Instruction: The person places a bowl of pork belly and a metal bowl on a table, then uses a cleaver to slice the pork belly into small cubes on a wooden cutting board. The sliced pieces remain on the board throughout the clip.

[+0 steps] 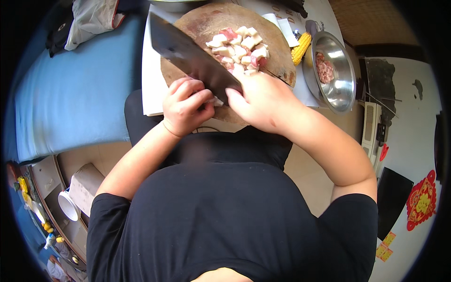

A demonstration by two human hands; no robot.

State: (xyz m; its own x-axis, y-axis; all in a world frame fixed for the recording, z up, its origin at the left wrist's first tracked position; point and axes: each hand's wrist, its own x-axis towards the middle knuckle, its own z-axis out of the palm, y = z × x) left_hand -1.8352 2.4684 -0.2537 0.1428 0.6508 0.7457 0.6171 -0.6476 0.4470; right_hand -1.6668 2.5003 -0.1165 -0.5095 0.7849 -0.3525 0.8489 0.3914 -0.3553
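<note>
My right hand point(265, 96) is wrapped round the grip end of a wide, dark-bladed cleaver point(190, 56), thumb against the blade. The blade slants up to the left across a round wooden chopping board point(195, 21). Close to the blade's near side, my left hand point(185, 105) has its fingers curled over a piece of meat point(217, 101), of which only a pale edge shows. Beyond the cleaver lies a heap of pale, fatty meat chunks point(239, 47), some pink. The cleaver's handle and its cutting edge near my fingers are hidden.
Right of the board stands a steel bowl point(342, 77) with minced meat point(324, 68) in it. A corn cob point(301, 48) lies between bowl and board. The board rests on a white-topped table point(151, 94). To the left is a blue-covered surface point(80, 94) with a white cloth bag point(91, 21).
</note>
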